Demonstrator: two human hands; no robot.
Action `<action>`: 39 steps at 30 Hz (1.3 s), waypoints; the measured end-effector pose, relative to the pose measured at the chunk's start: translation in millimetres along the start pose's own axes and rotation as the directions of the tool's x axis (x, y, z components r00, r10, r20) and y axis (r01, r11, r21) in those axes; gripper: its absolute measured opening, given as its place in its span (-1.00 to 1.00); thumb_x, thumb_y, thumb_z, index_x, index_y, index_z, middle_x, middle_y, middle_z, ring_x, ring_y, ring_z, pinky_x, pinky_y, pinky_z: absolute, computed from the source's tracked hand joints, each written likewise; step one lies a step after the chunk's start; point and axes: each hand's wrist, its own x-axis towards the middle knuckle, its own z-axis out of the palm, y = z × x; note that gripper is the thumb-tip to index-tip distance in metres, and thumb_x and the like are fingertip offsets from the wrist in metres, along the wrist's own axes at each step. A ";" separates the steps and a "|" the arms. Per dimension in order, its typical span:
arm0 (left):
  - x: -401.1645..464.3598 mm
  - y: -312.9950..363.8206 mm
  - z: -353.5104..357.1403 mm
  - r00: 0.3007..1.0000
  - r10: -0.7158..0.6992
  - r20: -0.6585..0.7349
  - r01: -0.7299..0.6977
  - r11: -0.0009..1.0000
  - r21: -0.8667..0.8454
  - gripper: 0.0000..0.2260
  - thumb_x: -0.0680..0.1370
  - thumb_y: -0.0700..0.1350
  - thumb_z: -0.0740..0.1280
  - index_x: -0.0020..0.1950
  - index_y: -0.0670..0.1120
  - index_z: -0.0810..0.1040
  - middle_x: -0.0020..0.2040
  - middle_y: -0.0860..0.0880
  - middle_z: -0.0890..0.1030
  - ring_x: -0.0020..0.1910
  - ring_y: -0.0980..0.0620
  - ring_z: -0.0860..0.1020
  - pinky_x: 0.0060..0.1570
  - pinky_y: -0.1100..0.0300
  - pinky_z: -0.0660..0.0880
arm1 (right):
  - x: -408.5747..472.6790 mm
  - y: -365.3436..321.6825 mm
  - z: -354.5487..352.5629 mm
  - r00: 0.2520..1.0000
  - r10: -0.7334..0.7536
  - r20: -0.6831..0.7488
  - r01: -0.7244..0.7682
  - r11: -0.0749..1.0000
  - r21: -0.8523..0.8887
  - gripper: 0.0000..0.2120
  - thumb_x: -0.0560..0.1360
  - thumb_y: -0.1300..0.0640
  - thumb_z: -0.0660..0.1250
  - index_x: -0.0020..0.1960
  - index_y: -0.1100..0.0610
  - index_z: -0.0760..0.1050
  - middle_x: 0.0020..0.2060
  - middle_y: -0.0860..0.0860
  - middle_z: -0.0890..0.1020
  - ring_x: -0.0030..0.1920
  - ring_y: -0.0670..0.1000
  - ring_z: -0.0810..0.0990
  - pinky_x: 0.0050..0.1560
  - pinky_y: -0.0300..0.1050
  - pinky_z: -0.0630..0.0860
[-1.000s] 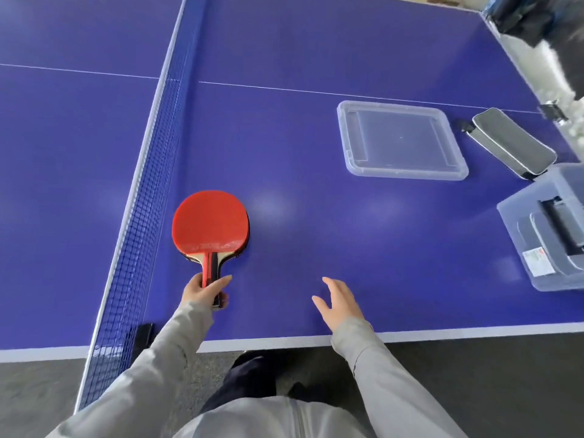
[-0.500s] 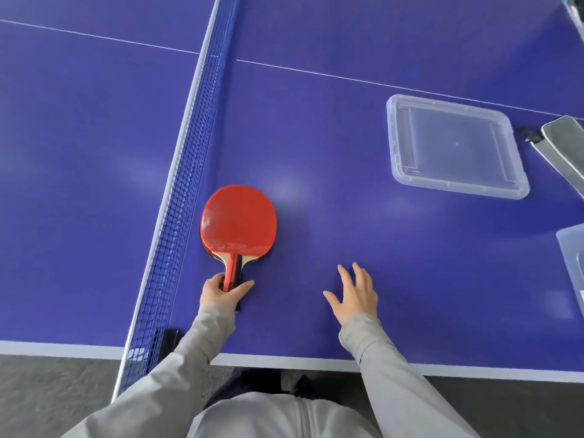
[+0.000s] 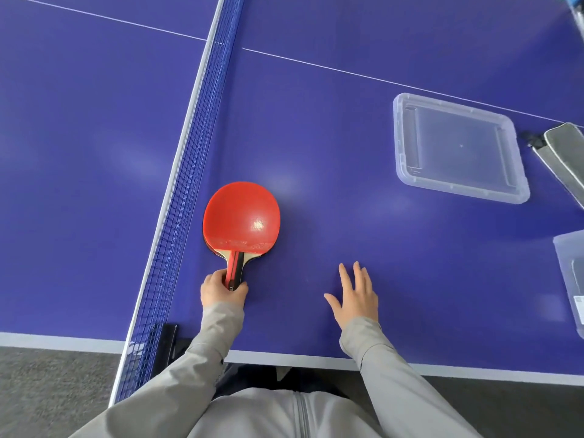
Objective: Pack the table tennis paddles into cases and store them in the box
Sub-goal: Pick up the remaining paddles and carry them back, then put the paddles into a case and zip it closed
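A red table tennis paddle (image 3: 241, 214) lies flat on the blue table, close beside the net, with a second paddle's dark edge showing under it. My left hand (image 3: 221, 289) grips its red and black handle from below. My right hand (image 3: 355, 295) hovers with spread, relaxed fingers over bare table to the right, holding nothing. A grey paddle case (image 3: 565, 153) lies at the right edge, partly cut off. The clear storage box (image 3: 568, 273) is at the far right, mostly out of frame, with something dark inside.
The clear box lid (image 3: 458, 147) lies flat on the table, right of centre. The blue net (image 3: 186, 191) runs from the near edge up past the paddle. The table's white near edge (image 3: 284, 358) crosses just in front of my body.
My left fingers have curled tighter round the paddle handle. My right hand has edged forward over the table. The view has shifted, pushing the box and case further toward the right edge.
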 end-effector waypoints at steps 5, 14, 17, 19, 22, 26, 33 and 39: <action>-5.7 1.3 2.3 1.000 0.021 -0.022 -0.021 0.999 -0.027 -0.86 0.46 -0.19 0.40 -0.05 -0.12 0.47 0.01 -0.04 0.34 -0.18 -0.03 0.42 -0.14 0.18 0.34 | 0.7 -0.4 0.0 1.000 -0.006 0.005 0.006 1.000 -0.015 -0.34 0.56 -0.19 0.11 0.54 -0.03 -0.09 0.54 0.04 -0.10 0.54 0.10 -0.11 0.43 0.01 0.19; -8.4 -7.7 -1.4 0.997 0.067 0.028 -0.068 0.997 0.023 -0.67 0.41 -0.11 0.48 0.10 -0.16 0.49 0.00 -0.07 0.39 -0.11 -0.06 0.46 -0.07 0.14 0.38 | -2.1 7.4 -5.6 0.998 -0.039 0.046 0.037 0.998 0.050 -0.32 0.57 -0.14 0.16 0.54 -0.01 -0.11 0.54 0.04 -0.13 0.54 0.08 -0.14 0.47 0.02 0.13; -15.3 -16.3 -3.4 0.996 0.092 0.024 -0.093 0.995 0.041 -0.57 0.37 -0.11 0.51 0.17 -0.15 0.47 0.03 -0.06 0.41 0.01 -0.09 0.48 0.09 0.06 0.42 | -8.4 16.1 -8.0 0.998 -0.048 0.041 0.044 0.994 0.097 -0.32 0.57 -0.13 0.16 0.54 0.00 -0.12 0.55 0.03 -0.10 0.54 0.07 -0.12 0.48 0.01 0.10; -24.2 -21.6 -4.4 0.994 0.113 0.002 -0.113 0.993 0.042 -0.46 0.35 -0.13 0.53 0.26 -0.16 0.43 0.09 -0.09 0.42 0.04 -0.09 0.48 0.17 0.06 0.39 | -13.3 24.6 -8.4 0.998 -0.051 0.034 0.047 0.993 0.110 -0.32 0.57 -0.13 0.15 0.54 0.00 -0.12 0.55 0.03 -0.07 0.54 0.07 -0.10 0.47 0.01 0.12; -41.3 -30.5 -1.6 0.990 0.132 -0.042 -0.130 0.991 0.027 -0.31 0.35 -0.14 0.54 0.39 -0.17 0.31 0.22 -0.13 0.40 0.18 -0.10 0.44 0.26 0.04 0.35 | -23.8 42.4 -9.8 0.999 -0.044 0.013 0.041 0.988 0.147 -0.33 0.57 -0.14 0.16 0.54 0.00 -0.10 0.54 0.03 -0.02 0.54 0.06 -0.05 0.45 0.01 0.17; -69.2 -41.0 8.3 0.989 0.133 -0.072 -0.131 0.991 0.028 -0.26 0.35 -0.13 0.54 0.43 -0.18 0.26 0.22 -0.18 0.40 0.23 -0.16 0.42 0.29 -0.06 0.35 | -46.1 77.3 -10.4 0.999 -0.034 -0.021 0.038 0.972 0.231 -0.35 0.57 -0.13 0.16 0.53 0.01 -0.06 0.53 0.01 0.03 0.53 0.04 0.00 0.44 -0.01 0.18; -142.6 -47.9 43.1 0.996 0.092 -0.018 -0.089 0.987 0.132 -0.22 0.41 -0.12 0.49 0.49 -0.25 0.15 0.39 -0.26 0.28 0.37 -0.20 0.30 0.37 -0.06 0.23 | -102.7 171.2 -6.0 0.995 0.055 -0.080 -0.022 0.931 0.365 -0.35 0.55 -0.13 0.20 0.52 0.00 0.00 0.52 0.02 0.10 0.52 0.05 0.09 0.45 -0.01 0.23; -210.4 -10.7 121.8 0.924 0.333 0.189 -0.379 0.864 0.332 -0.25 0.45 0.04 0.43 0.51 -0.13 0.14 0.45 -0.13 0.25 0.40 -0.15 0.27 0.34 -0.06 0.25 | -156.9 267.3 -3.9 0.971 0.188 -0.149 -0.104 0.889 0.445 -0.37 0.56 -0.11 0.20 0.52 0.00 0.01 0.52 0.01 0.12 0.52 0.02 0.09 0.44 -0.05 0.20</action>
